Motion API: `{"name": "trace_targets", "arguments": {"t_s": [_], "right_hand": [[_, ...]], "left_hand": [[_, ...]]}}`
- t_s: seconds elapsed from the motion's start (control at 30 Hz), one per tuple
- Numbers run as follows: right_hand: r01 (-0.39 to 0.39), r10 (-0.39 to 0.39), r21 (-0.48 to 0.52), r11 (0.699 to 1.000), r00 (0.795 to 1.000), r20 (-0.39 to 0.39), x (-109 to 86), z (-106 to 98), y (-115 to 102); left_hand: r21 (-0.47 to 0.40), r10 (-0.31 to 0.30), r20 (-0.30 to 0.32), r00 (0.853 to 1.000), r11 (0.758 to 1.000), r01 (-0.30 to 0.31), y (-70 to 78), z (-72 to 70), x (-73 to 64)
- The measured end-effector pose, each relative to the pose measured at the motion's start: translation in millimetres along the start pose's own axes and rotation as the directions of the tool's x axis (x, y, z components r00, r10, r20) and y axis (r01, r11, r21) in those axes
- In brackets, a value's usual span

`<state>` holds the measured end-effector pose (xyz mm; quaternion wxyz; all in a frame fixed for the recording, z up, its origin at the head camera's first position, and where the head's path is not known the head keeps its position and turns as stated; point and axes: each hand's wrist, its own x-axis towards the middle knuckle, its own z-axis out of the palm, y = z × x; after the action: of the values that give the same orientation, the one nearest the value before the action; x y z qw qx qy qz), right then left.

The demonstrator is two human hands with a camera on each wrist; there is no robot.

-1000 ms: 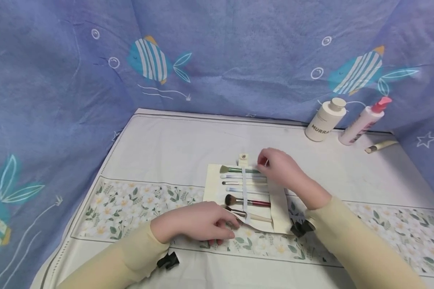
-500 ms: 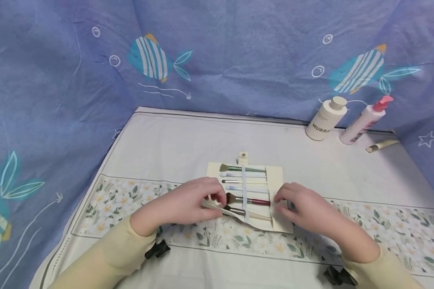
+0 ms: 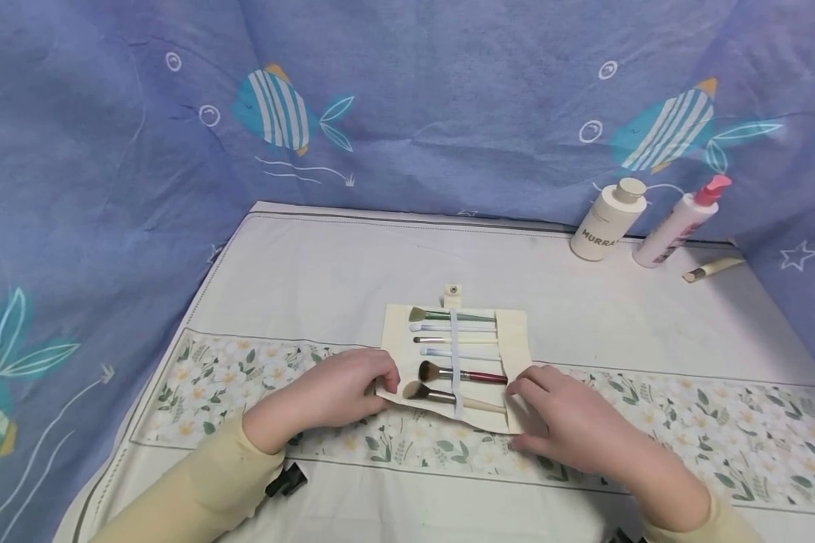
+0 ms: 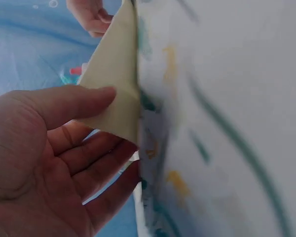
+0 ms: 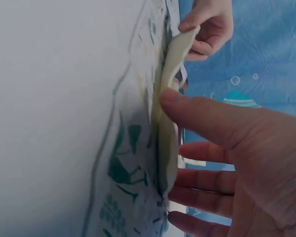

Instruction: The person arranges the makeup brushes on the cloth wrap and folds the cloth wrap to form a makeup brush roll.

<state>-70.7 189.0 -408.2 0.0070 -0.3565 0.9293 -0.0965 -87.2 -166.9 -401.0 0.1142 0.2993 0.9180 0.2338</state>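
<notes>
A cream fabric makeup brush roll (image 3: pixel 394 332) lies unrolled, with several makeup brushes tucked under its pale elastic strap (image 3: pixel 455 354). Among them are a green-handled brush (image 3: pixel 441 314), a red-handled brush (image 3: pixel 472 375) and a light wood-handled brush (image 3: pixel 472 402). My left hand (image 3: pixel 342 385) pinches the roll's near left corner; in the left wrist view the raised cloth (image 4: pixel 113 74) passes between thumb and fingers. At the near right corner, my right hand (image 3: pixel 570 418) holds the edge, thumb on the near side and fingers over the top, as the right wrist view shows.
A white bottle (image 3: pixel 601 226) and a pump bottle with a pink top (image 3: pixel 675 230) stand at the back right. Beside them lies another brush (image 3: pixel 715 268). The table has a pale cloth (image 3: pixel 326 264) with a floral band, and a blue fish-print curtain (image 3: pixel 448 98) hangs behind.
The right hand has come from the roll's far right edge down to its near right corner. The left hand has shifted left, gripping the near left corner and lifting the front edge slightly.
</notes>
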Motion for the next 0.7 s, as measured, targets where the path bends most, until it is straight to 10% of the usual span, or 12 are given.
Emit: {"name": "trace_targets", "arguments": {"t_s": [0.7], "right_hand": [[-0.063, 0.058, -0.027, 0.998, 0.985, -0.16, 5.0, 8.6, 5.0]], "left_hand": [[-0.15, -0.09, -0.012, 0.996, 0.985, 0.087, -7.8, -1.5, 1.9]]}}
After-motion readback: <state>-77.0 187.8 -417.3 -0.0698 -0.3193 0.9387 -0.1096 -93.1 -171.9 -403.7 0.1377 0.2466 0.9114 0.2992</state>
